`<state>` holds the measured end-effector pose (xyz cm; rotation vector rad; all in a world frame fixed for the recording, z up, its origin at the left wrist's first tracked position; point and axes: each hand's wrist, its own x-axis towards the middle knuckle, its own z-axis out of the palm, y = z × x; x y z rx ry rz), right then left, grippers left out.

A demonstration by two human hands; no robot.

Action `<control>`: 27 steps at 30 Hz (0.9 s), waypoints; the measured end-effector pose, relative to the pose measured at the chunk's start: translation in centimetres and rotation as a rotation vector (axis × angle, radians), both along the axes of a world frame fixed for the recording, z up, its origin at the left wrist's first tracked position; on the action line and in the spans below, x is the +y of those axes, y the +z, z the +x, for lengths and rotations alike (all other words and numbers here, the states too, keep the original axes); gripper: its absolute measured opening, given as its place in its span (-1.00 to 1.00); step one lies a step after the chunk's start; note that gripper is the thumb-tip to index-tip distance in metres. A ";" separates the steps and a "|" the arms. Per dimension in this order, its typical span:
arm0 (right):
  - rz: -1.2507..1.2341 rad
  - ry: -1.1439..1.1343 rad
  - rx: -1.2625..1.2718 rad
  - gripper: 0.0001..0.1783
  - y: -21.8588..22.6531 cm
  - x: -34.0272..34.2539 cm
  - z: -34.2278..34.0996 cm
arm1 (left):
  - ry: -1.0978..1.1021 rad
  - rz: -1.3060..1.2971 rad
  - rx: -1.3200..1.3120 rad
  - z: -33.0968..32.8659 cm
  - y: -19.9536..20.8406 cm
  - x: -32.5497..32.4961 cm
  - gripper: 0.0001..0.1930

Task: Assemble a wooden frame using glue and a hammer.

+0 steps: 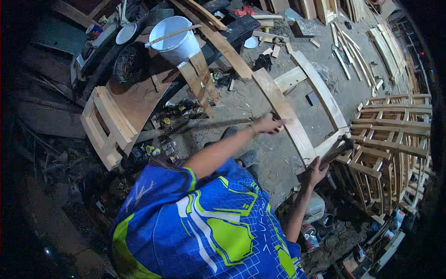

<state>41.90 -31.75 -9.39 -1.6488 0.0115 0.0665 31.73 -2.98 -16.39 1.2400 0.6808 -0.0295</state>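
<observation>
A pale wooden frame (320,100) of two long boards joined by crosspieces lies before me. My left hand (268,124) reaches to its near board (297,132), palm down. The fingers are curled and the fingertips blurred; whether something small is between them cannot be made out. Lower right, at the frame's near corner, my right hand (317,171) is closed around a dark hammer (338,149). Its head points away to the upper right, over the end crosspiece.
Stacked wooden frames (390,135) stand close on the right. A white bucket (172,42) with a stick across it is at upper left, near a loose curved board (225,51). Another wooden frame (109,125) leans at left. Offcuts (276,50) and long strips (346,56) litter the floor.
</observation>
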 end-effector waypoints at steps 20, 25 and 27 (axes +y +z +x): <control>-0.029 0.088 0.078 -0.50 0.5 -1.4 4.6 | 0.792 0.933 0.479 -26.8 -4.2 21.5 -0.48; -0.207 0.005 0.025 -0.54 0.5 -1.2 4.6 | 0.524 0.722 0.407 -33.0 -1.5 13.2 -0.53; -0.143 -0.010 0.145 -0.52 0.8 -0.9 4.6 | 0.390 0.640 0.218 -34.7 -0.7 11.1 -0.64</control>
